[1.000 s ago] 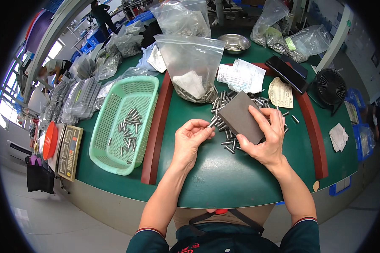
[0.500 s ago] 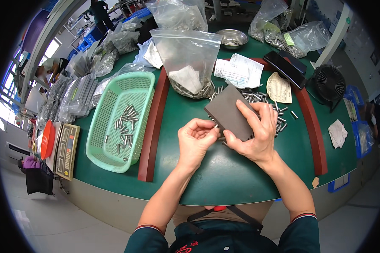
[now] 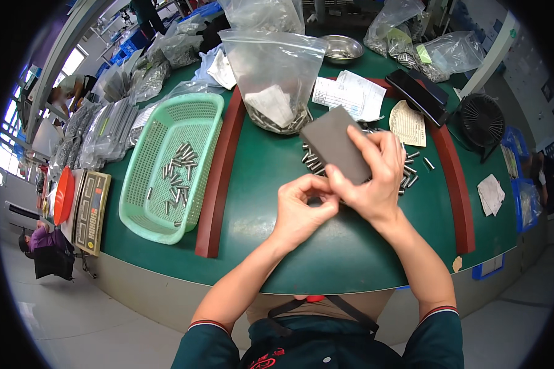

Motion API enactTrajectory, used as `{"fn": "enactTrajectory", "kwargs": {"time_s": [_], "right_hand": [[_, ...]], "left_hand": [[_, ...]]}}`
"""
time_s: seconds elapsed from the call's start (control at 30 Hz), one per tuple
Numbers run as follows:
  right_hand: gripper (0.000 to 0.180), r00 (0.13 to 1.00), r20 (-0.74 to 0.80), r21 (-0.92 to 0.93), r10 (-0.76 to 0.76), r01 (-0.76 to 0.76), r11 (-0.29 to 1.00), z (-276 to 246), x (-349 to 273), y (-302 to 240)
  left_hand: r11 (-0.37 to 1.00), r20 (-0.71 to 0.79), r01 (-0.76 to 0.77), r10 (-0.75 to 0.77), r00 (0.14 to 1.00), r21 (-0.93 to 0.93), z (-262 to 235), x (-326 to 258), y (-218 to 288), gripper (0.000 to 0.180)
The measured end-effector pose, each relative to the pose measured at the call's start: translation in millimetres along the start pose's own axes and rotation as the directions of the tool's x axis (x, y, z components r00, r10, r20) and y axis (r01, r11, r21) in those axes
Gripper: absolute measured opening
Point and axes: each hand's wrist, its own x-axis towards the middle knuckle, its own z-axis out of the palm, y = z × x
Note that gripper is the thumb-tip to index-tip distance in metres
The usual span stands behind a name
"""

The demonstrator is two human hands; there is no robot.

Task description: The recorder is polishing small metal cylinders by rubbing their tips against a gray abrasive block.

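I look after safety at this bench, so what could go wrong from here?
The dark grey block in the right hand hides some of the metal pins, so a careless move might scatter them. The left hand is close by the right thumb, below the block, so a slip could knock or pinch it. One loose pin lies apart to the right and may be overlooked.

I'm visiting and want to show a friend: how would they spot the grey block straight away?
Find the green table, then the area framed by dark red bars. There, the person's right hand holds the grey block over scattered metal pins. Its broad, flat, matte face sets it apart from those small, shiny, rounded pieces.
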Motion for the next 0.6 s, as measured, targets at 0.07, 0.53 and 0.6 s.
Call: {"fn": "enactTrajectory", "kwargs": {"time_s": [0.07, 0.53, 0.6], "right_hand": [[0.056, 0.996, -0.054, 0.032, 0.078, -0.076, 0.997, -4.6, 5.3, 9.0], [0.063, 1.0, -0.025, -0.007, 0.016, -0.016, 1.0, -18.8, -14.5, 17.9], [0.064, 1.0, -0.015, 0.007, 0.013, -0.013, 1.0, -19.1, -14.8, 18.0]], "left_hand": [[0.997, -0.015, 0.047, -0.048, 0.999, -0.065, 0.7, 1.4, 3.4, 0.013], [0.96, -0.116, 0.116, -0.15, 0.982, -0.256, -30.3, 9.2, 1.3, 0.017], [0.96, -0.115, 0.113, -0.147, 0.982, -0.256, -30.1, 9.9, 1.5, 0.017]]}}
